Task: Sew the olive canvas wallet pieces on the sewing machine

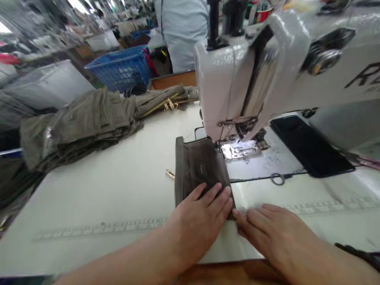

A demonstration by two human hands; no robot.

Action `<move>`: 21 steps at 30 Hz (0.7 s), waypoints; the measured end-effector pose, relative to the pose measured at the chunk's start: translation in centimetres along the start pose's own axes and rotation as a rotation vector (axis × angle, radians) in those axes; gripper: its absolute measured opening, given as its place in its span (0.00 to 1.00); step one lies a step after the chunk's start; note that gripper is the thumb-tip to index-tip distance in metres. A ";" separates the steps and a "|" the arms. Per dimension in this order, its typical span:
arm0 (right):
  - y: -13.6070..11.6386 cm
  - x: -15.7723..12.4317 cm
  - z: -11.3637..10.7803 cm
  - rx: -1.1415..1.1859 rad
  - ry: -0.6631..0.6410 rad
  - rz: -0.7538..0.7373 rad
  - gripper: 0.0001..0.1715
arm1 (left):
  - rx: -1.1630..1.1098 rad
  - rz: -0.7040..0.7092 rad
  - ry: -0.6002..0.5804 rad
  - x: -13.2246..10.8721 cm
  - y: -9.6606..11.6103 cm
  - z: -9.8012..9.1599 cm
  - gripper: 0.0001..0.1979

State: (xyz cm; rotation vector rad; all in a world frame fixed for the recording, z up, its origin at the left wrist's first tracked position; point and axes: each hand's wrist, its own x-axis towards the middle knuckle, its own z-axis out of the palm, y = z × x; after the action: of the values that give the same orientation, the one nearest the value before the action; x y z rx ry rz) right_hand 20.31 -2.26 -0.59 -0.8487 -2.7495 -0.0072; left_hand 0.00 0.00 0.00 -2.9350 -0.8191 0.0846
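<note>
A dark brown fabric pouch (pixel 194 158) with a small label patch lies on the white sewing table, its far right edge beside the needle and presser foot of the sewing machine (pixel 221 83). A gold zipper pull (pixel 170 173) sticks out from its left side. Flat across the pouch's near part rests my left hand (pixel 197 223), fingers outstretched. My right hand (pixel 267 229) is closed, thumb and forefinger at the pouch's near right corner; the fingertips partly hide what they grip.
A pile of brown fabric pieces (pixel 97 114) with zippers lies along the table's left back edge. Right of the needle are a black phone (pixel 311 144), a small ring (pixel 277 179) and pinkish-handled scissors (pixel 363 160). Behind stand a blue crate (pixel 121 67) and a person (pixel 185 35).
</note>
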 end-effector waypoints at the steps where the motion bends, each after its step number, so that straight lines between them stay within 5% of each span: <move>1: 0.1 0.0 -0.1 -0.002 -0.009 -0.009 0.14 | 0.000 0.000 -0.001 0.1 0.0 0.0 0.19; 21: 2.4 2.1 0.1 -0.085 -0.147 0.003 0.06 | -0.008 -0.031 0.015 1.7 -2.4 0.3 0.19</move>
State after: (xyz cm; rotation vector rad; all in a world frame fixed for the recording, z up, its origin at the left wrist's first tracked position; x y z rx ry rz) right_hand 19.90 0.90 -0.33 -0.9093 -2.9036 -0.0642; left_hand 0.14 2.95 -0.09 -2.9258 -0.8646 0.0572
